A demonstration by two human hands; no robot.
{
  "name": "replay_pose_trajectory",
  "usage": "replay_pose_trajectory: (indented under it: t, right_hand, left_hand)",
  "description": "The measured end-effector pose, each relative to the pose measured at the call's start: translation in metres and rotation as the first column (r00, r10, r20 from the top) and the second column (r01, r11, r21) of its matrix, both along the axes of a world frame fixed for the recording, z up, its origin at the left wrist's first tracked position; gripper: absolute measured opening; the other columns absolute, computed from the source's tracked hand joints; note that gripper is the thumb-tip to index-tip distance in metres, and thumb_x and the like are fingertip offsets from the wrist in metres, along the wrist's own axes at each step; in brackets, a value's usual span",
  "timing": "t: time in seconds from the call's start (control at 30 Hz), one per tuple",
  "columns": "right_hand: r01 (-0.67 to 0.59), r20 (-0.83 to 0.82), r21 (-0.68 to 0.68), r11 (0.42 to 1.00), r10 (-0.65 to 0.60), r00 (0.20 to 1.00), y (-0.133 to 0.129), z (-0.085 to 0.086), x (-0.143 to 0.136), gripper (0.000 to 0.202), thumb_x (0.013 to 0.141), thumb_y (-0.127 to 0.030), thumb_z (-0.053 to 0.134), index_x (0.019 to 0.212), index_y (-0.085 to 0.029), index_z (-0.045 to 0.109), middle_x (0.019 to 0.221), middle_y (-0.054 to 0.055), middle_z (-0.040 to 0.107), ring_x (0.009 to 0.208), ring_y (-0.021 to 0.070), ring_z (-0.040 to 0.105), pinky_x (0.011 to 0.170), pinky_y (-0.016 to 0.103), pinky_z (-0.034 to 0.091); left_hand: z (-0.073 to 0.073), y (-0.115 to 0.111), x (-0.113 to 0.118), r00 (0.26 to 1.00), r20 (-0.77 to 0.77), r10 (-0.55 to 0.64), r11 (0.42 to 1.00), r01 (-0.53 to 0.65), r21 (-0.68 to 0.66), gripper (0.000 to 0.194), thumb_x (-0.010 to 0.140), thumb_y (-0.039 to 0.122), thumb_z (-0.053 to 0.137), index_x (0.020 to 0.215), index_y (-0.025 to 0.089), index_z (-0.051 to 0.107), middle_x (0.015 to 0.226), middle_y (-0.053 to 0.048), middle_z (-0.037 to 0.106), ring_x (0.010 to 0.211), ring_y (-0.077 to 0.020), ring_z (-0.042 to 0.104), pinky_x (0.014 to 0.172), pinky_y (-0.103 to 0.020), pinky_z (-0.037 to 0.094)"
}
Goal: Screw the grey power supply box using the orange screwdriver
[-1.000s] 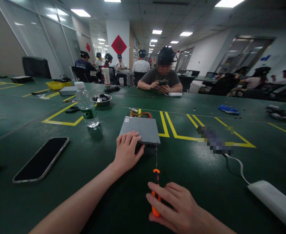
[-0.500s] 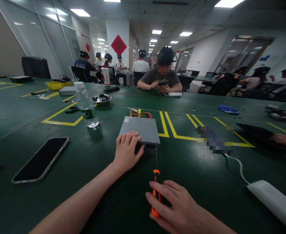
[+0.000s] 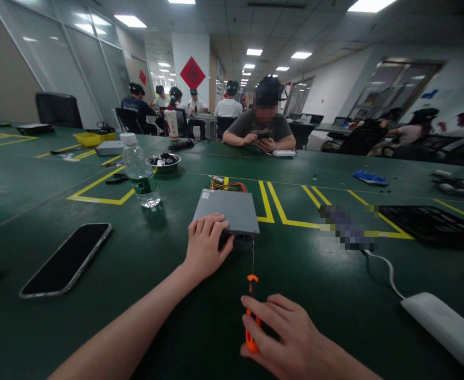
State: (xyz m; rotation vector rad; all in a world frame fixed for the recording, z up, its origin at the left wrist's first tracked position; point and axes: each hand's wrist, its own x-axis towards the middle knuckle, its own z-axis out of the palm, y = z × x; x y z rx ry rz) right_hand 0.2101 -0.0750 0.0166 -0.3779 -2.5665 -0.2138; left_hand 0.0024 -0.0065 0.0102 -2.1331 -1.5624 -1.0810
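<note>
screwdriver [image 3: 253,285] in curled right hand [image 3: 285,338], left hand [image 3: 205,247] half-curled over box [image 3: 235,208]

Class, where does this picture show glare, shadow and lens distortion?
Head view, top: white rectangular ceiling lights blown out; head view, right: pale glare on the glossy green tabletop; head view, centre: flat grey metal box evenly lit; head view, left: shadow or reflection below the clear plastic bottle; head view, far left: tall glass partition leaning, probably wide-angle distortion.

One screwdriver [image 3: 253,288] — one bottle [image 3: 141,178]
</note>
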Motion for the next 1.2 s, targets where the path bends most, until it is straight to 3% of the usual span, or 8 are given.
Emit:
replay_pose_trajectory:
  t: [0.13,0.23,0.33,0.43,0.63,0.77,1.2]
  right_hand:
    - [0.001,-0.092,-0.019,1.000,-0.003,0.996,0.000,-0.005,0.002,0.020,0.085,-0.031,0.053,0.092,-0.012,0.055,0.100,0.015,0.065,0.082,0.0167,0.063,0.073,0.030,0.049]
    - [0.016,-0.022,-0.059,0.998,-0.017,1.000,-0.001,-0.001,0.001,0.030,0.087,-0.035,0.047,0.105,-0.012,0.053,0.103,0.015,0.064,0.089,0.0188,0.062,0.076,0.032,0.049]
    - [0.026,0.048,-0.051,0.998,-0.024,0.999,-0.001,0.003,-0.001,0.028,0.087,-0.031,0.046,0.108,-0.014,0.055,0.104,0.014,0.063,0.082,0.0187,0.063,0.072,0.033,0.050]
    - [0.011,-0.030,-0.011,1.000,-0.011,0.999,-0.001,0.002,-0.001,0.023,0.085,-0.030,0.050,0.099,-0.013,0.057,0.099,0.015,0.064,0.075,0.0180,0.063,0.067,0.031,0.050]
    - [0.002,-0.122,0.022,1.000,0.001,0.993,0.000,-0.002,0.007,0.025,0.083,-0.029,0.053,0.100,-0.010,0.054,0.097,0.016,0.064,0.080,0.0176,0.062,0.070,0.030,0.051]
    - [-0.064,-0.134,0.060,0.996,0.072,0.988,0.000,0.000,0.010,0.028,0.083,-0.028,0.053,0.103,-0.008,0.051,0.096,0.017,0.064,0.084,0.0185,0.063,0.073,0.030,0.051]
    - [-0.079,-0.111,0.005,0.997,0.079,0.991,0.003,0.002,-0.006,0.024,0.085,-0.026,0.047,0.103,-0.010,0.050,0.097,0.016,0.063,0.081,0.0183,0.064,0.072,0.030,0.053]
  left_hand:
    - [0.000,0.000,0.000,1.000,0.000,0.005,1.000,-0.005,-0.006,0.021,0.081,0.031,0.051,0.100,0.023,0.050,0.112,-0.007,0.058,0.109,-0.0229,0.048,0.090,-0.041,0.030]
    - [0.000,0.000,0.000,1.000,-0.004,0.005,1.000,-0.005,-0.011,0.021,0.081,0.031,0.051,0.100,0.022,0.050,0.113,-0.007,0.057,0.110,-0.0227,0.048,0.090,-0.041,0.029]
    - [0.000,-0.001,0.000,1.000,-0.005,0.004,1.000,-0.004,-0.016,0.021,0.081,0.030,0.051,0.100,0.022,0.050,0.113,-0.006,0.057,0.110,-0.0225,0.048,0.090,-0.041,0.029]
    - [0.000,-0.001,0.000,1.000,-0.003,0.004,1.000,-0.004,-0.009,0.020,0.081,0.030,0.051,0.100,0.022,0.050,0.112,-0.006,0.058,0.110,-0.0226,0.048,0.090,-0.041,0.029]
    - [0.000,0.000,0.000,1.000,-0.002,0.004,1.000,-0.004,-0.006,0.021,0.080,0.030,0.052,0.099,0.022,0.051,0.112,-0.006,0.057,0.109,-0.0229,0.048,0.090,-0.041,0.030]
    - [-0.001,0.001,0.000,1.000,-0.007,0.009,1.000,-0.009,-0.009,0.022,0.081,0.031,0.051,0.100,0.022,0.050,0.113,-0.006,0.057,0.110,-0.0225,0.047,0.090,-0.040,0.030]
    - [-0.001,0.000,0.000,1.000,-0.005,0.004,1.000,-0.004,0.000,0.022,0.080,0.031,0.051,0.100,0.021,0.052,0.112,-0.006,0.058,0.109,-0.0230,0.048,0.090,-0.040,0.030]
